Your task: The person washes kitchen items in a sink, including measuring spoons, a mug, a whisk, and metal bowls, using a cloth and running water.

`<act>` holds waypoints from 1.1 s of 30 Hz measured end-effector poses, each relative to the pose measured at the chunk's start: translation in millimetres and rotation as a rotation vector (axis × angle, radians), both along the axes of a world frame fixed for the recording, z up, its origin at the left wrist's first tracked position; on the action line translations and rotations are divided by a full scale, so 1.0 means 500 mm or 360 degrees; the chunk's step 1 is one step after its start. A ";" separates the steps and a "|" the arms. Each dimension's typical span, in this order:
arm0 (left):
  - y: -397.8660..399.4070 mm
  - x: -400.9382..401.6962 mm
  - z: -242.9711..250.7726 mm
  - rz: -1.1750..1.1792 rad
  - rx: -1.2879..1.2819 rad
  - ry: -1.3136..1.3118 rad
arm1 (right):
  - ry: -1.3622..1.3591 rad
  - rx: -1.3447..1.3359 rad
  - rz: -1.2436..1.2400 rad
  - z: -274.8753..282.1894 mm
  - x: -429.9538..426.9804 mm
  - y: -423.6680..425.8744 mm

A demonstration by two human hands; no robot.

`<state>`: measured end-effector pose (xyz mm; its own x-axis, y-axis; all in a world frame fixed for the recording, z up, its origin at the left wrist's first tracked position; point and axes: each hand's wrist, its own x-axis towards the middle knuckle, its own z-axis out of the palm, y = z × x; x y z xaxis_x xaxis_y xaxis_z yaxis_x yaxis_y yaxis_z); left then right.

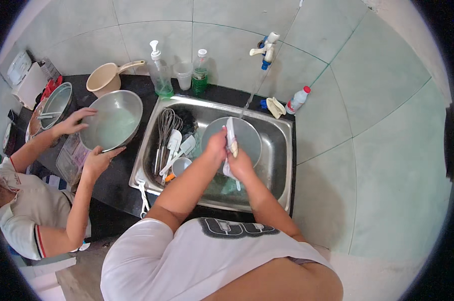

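Observation:
Over the sink, my left hand [215, 146] and my right hand [242, 164] are close together, both gripping a long white item [230, 129]. Its exact kind is partly hidden by my fingers; a cream-coloured end shows between my hands. Directly below is a round bowl [254, 139], standing in the stainless steel sink [276, 165]. A thin stream of water [249, 99] runs from the wall tap [266, 50] towards the bowl's far rim. Left of my hands, the sink holds a wire whisk [168, 122], white spatulas [174, 141] and a small cup [181, 165].
At left, a co-worker's hands [97, 161] hold a large metal bowl [116, 120] over the black counter [116, 192]. Behind the sink stand a pump bottle [162, 79], plastic cups [183, 75] and a green-liquid bottle [200, 77]. A red-capped bottle [298, 101] stands at the right corner. Measuring spoons [143, 197] lie on the sink's left rim.

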<state>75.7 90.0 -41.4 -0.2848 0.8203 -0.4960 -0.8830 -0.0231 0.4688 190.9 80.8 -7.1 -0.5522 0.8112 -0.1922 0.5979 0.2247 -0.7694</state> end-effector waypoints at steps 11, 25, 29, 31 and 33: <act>-0.063 -0.123 -0.008 0.0712 -0.0212 -0.0235 | -0.0401 0.0383 0.0487 0.037 0.010 -0.074; -0.249 -0.258 0.021 0.0185 -0.1385 0.2766 | -0.0320 0.0177 0.0247 -0.055 0.068 0.040; -0.310 -0.287 -0.074 -0.0158 -0.1643 0.3432 | -0.0342 0.0220 0.0144 -0.040 0.070 0.073; -0.282 -0.241 -0.032 -0.0620 -0.1825 0.3505 | -0.0187 0.0180 -0.0088 -0.035 0.087 0.101; -0.263 -0.213 -0.020 -0.0328 -0.1890 0.3674 | -0.0180 0.0175 -0.0196 -0.039 0.114 0.128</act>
<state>-30.8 -41.4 -51.3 -0.7070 0.6681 0.2319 0.6777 0.7337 -0.0477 248.1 144.7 -26.8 -0.4276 0.8908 -0.1540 0.7074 0.2236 -0.6705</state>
